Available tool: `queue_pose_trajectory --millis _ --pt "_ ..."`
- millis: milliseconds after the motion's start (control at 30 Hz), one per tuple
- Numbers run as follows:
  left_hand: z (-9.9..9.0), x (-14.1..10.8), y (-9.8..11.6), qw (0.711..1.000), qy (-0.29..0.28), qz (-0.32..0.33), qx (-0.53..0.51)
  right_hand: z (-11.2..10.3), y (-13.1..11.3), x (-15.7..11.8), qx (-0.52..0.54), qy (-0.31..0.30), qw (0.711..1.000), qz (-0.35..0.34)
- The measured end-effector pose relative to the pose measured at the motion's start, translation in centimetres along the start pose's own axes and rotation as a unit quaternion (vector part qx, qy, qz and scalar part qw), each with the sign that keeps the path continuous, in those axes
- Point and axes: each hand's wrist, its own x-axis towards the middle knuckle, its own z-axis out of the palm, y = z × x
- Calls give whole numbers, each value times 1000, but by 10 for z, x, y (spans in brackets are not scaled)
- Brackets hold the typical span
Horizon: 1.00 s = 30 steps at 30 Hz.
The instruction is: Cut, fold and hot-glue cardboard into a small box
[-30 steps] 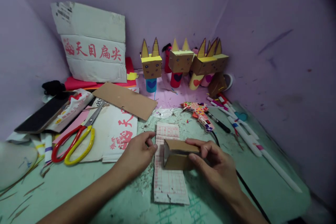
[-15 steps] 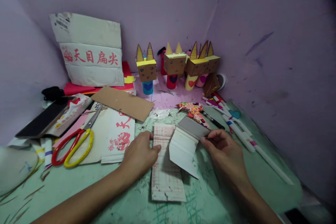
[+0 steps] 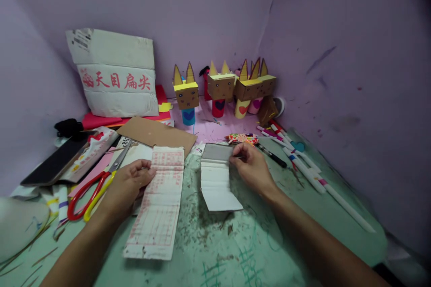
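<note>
The left hand (image 3: 126,186) has moved the strip (image 3: 163,197) left over the surface (image 3: 269,269), its grip pinching one edge, while the right hand (image 3: 256,172) pinches the creased card (image 3: 217,186), so both pieces are held apart.

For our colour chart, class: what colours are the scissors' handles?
One handle loop is red, the other yellow; the head view shows both.

Glue gun (image 3: 243,138) partly behind R hand (image 3: 252,168)

Table (image 3: 256,244) green w/ scribbles; L strip (image 3: 163,197) white w/ red print.
</note>
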Motion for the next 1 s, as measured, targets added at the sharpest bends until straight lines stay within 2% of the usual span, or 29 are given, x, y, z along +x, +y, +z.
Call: queue_pose_trajectory --millis 67,167,300,367,433,500,567,633,733,800,900,1000 --pt "2 1 -1 999 -3 -2 -45 6 0 9 -5 -16 1000 -14" --pt "5 2 -6 998 3 -4 -58 11 -1 12 -19 -24 999 -28" --pt "4 1 -11 999 7 28 -41 15 -14 0 -18 26 998 -51" --pt "5 -3 -11 998 -3 47 -30 18 -27 -8 18 23 999 -25" --pt "7 -9 -11 998 -21 52 -22 21 -41 -16 68 -68 995 38" --pt "11 -16 -11 997 -49 53 -15 21 -53 -22 68 -166 982 60" --pt "15 -20 -13 996 -73 58 -2 16 -60 -28 7 -234 972 11" --pt "18 -22 -16 994 -81 67 15 7 -61 -31 -82 -274 955 -82" --pt "20 -19 -24 994 -83 67 20 -2 -49 -31 -211 -325 900 -199" --pt "21 -17 -29 993 -90 67 19 -2 -39 -25 -281 -312 876 -237" --pt "23 -18 -33 991 -106 69 42 4 -31 -14 -323 -240 880 -254" --pt "25 -23 -32 987 -118 62 84 0 -39 -17 -291 -156 893 -305"
